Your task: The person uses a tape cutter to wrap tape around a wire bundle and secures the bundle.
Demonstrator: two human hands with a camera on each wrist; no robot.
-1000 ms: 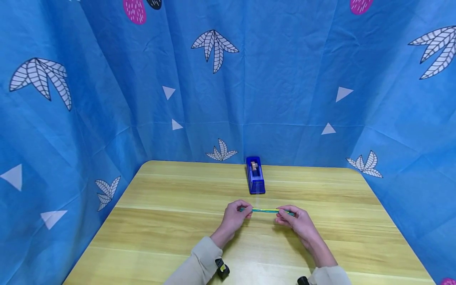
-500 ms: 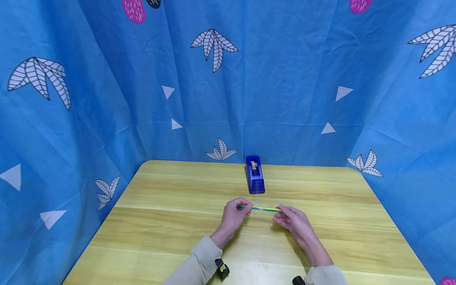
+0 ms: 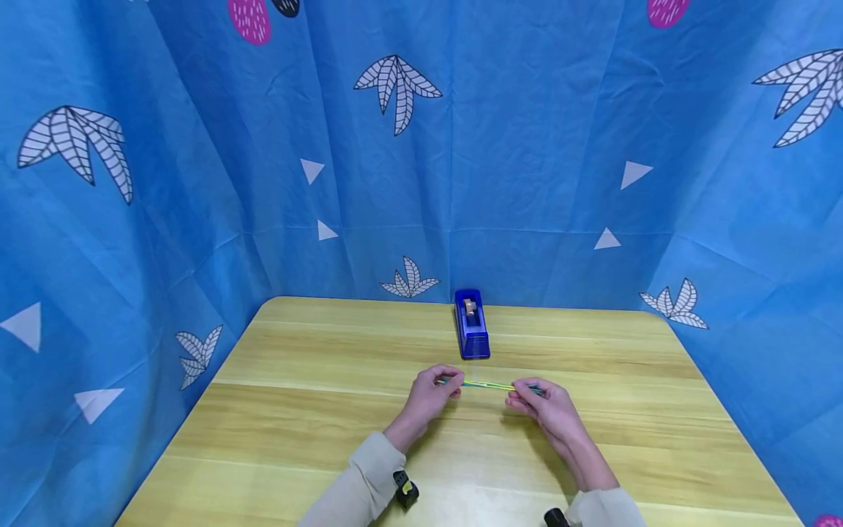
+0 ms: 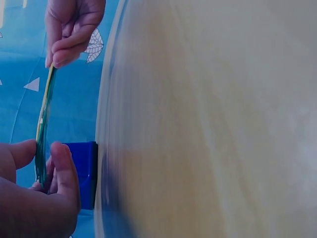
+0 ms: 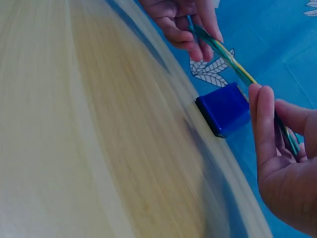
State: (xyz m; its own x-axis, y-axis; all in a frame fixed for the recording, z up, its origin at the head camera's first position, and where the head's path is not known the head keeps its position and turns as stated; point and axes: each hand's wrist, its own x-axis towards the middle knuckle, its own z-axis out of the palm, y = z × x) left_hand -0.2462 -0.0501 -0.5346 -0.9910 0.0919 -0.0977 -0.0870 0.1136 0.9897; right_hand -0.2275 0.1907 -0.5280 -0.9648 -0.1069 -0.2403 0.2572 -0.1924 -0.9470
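A slim bundle of green and yellow strands, like thin wires [image 3: 487, 385], is stretched between both hands above the table. My left hand [image 3: 428, 397] pinches one end between thumb and fingers. Opposite it, my right hand [image 3: 552, 411] pinches the other end, with a short dark-green tip showing past the fingers. Up close in the right wrist view, the bundle [image 5: 237, 65] has a pale, shiny patch near its middle, perhaps clear tape. In the left wrist view, loose green ends of the bundle [image 4: 40, 166] run down behind the left thumb.
A blue tape dispenser [image 3: 473, 345] with a small roll stands beyond the hands near the back of the wooden table [image 3: 303, 410]. A blue patterned curtain [image 3: 527, 146] encloses the table's back and sides.
The right hand has shifted its pinch on the bundle; the green tip, hidden half a second ago, shows past its fingers again. My left hand has drawn slightly to the left.
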